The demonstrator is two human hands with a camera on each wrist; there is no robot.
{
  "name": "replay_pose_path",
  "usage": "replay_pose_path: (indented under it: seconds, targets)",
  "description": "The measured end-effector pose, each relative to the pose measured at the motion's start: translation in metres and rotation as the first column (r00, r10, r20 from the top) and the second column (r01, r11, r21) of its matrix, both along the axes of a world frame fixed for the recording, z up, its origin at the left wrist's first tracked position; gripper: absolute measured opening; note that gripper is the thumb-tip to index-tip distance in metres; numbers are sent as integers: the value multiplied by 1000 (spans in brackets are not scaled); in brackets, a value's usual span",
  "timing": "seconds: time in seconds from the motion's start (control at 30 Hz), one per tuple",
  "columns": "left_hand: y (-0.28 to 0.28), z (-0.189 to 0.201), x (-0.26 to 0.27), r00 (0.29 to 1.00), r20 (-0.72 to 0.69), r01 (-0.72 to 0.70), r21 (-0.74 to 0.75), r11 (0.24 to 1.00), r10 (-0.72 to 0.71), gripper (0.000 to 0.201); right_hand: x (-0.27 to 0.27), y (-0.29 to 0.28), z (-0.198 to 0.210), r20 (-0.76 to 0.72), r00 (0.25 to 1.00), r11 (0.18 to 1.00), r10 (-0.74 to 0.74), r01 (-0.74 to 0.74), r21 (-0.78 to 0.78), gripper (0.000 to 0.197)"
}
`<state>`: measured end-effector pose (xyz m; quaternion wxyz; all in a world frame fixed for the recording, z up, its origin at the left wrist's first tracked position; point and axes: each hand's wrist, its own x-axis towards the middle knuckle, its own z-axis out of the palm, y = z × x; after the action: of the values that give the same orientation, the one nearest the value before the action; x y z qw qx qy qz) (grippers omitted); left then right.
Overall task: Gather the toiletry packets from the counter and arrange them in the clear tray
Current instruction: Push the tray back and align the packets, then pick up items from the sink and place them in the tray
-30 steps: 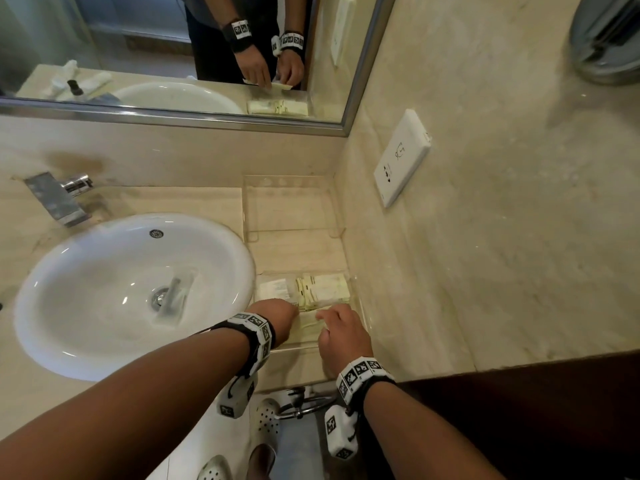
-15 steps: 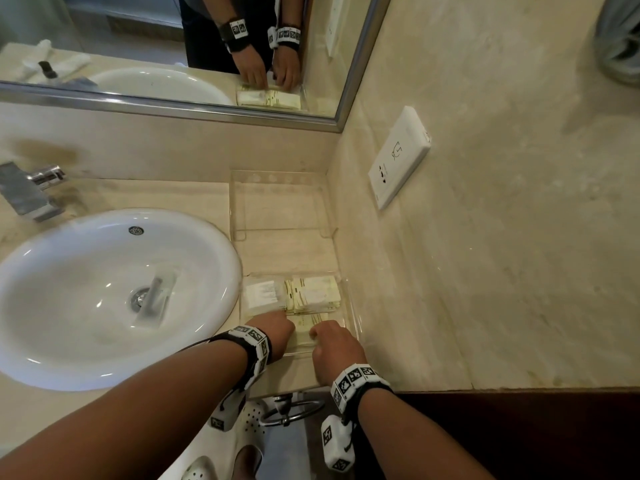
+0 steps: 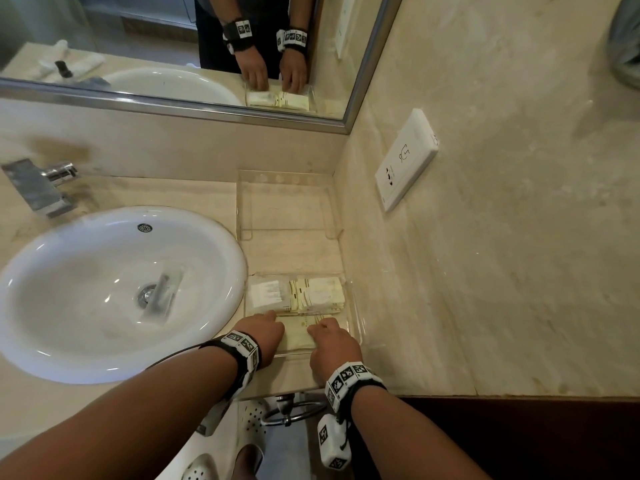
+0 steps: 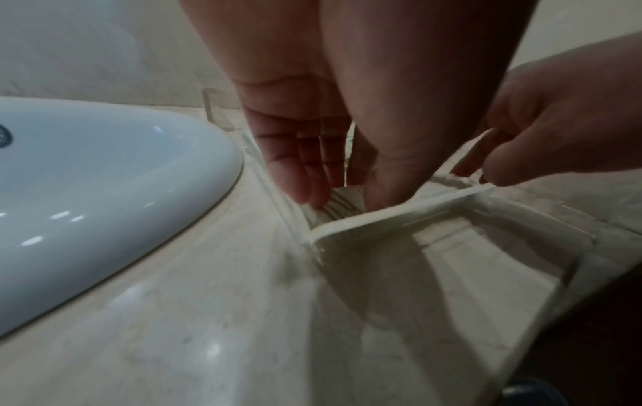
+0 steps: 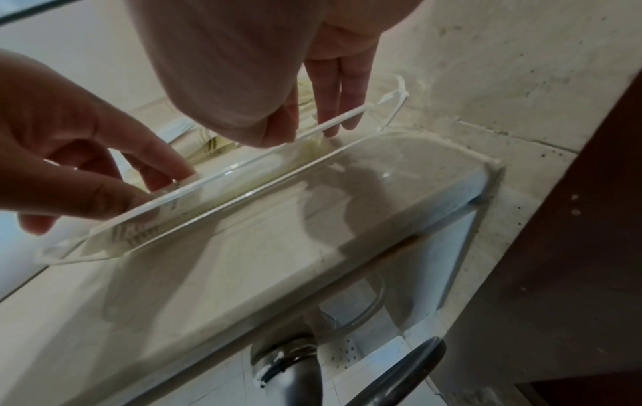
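Note:
A clear tray (image 3: pixel 356 317) sits on the counter between the sink and the right wall. Its far half holds a white packet (image 3: pixel 268 294) and a stack of cream packets (image 3: pixel 320 294). A cream packet (image 3: pixel 299 332) lies in the near half, with both hands on it. My left hand (image 3: pixel 266 327) (image 4: pixel 344 192) reaches down inside the tray's rim (image 4: pixel 399 211) and pinches the packet's left end. My right hand (image 3: pixel 325 332) (image 5: pixel 305 131) pinches the right end behind the rim (image 5: pixel 243 170). The fingertips are partly hidden by the tray wall.
A white sink (image 3: pixel 121 289) with a wrapped item (image 3: pixel 161 296) near its drain lies to the left, with a faucet (image 3: pixel 38 188) behind it. A second clear tray (image 3: pixel 284 206) stands against the back wall. A wall socket (image 3: pixel 405 164) is on the right; the counter's front edge is just behind my wrists.
Both hands have come down with the cream packet into the near half of the tray. The stack in the far half has stayed where it was.

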<state>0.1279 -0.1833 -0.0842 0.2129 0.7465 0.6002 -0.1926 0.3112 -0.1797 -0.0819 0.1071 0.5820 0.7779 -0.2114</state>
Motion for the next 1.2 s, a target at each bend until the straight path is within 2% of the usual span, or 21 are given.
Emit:
replay_pose_path:
  seconds: [0.23,0.33,0.5,0.77,1.03,1.2]
  targets:
    - [0,5,-5,1000,3,-6,-38,999,6,30,-3,2,5,69,996,998,57,-55,-31,62]
    - [-1,7,-12,999,49,-14,-19,1000,15,30,-5,6,10,88,994,998,66,-68,12,59]
    - [1,23,-32,994,92,-54,-6,999,54,37,-19,19,24,18,997,995,75,-76,66,56]
    - [-6,61,-95,955,117,-284,93,954,272,38,-79,46,47,-81,980,978,184,-175,110,47]
    - [-51,79,-188,825,81,-565,130,815,559,38,-172,48,54,-153,934,945,324,-310,109,44]
    - [-80,73,-239,689,96,-723,142,676,718,40,-224,42,48,-136,923,932,361,-362,17,44]
